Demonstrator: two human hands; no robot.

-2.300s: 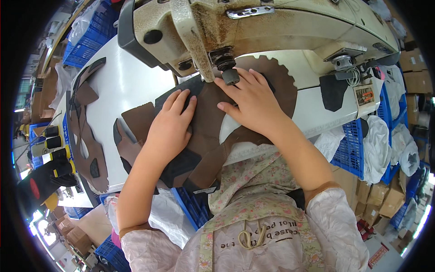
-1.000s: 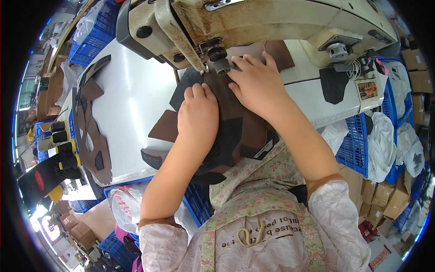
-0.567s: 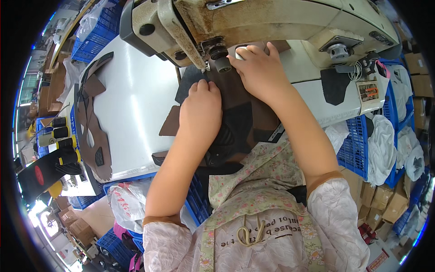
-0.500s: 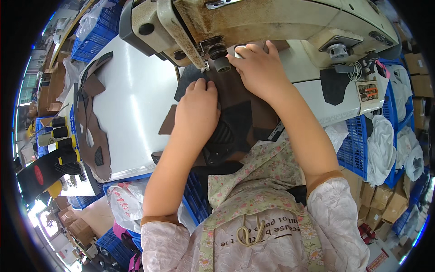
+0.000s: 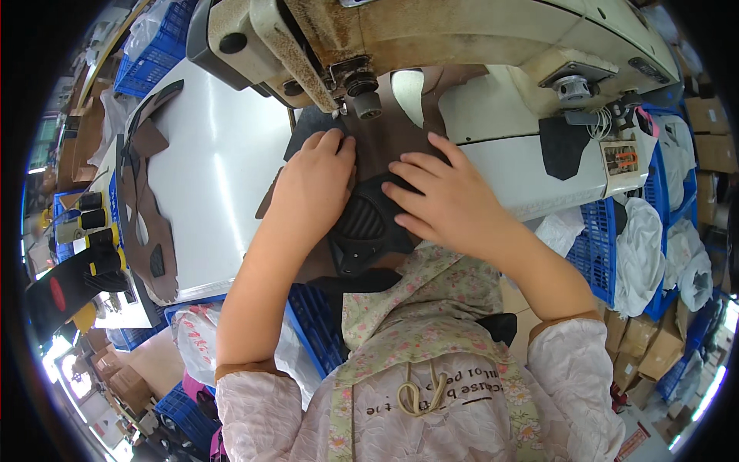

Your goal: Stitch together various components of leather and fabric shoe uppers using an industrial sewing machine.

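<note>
A brown and black leather-like piece (image 5: 385, 150) lies beneath the head of a sewing machine (image 5: 431, 38), with its lower end hanging over the table's front edge. It carries a black padded part with ridged mesh (image 5: 362, 219). My left hand (image 5: 314, 185) is closed on the piece's left side, fingers bent and close together just below the needle area; its thumb is mostly hidden. Over the right side of the padded part, my right hand (image 5: 454, 199) rests with fingers spread, touching the surface. Next to the left fingertips lies a dark flap (image 5: 308, 127).
More brown and black cut pieces (image 5: 146, 208) lie at the table's left edge. Thread spools (image 5: 92, 219) stand beyond them. A black cut piece (image 5: 564, 146) lies on the right of the table (image 5: 208, 177). Blue crates (image 5: 596, 242) with plastic bags flank the table.
My right hand has come back from beside the machine's presser area toward me, and its fingers now spread over the padded part. More brown material with a cut-out shows behind the needle.
</note>
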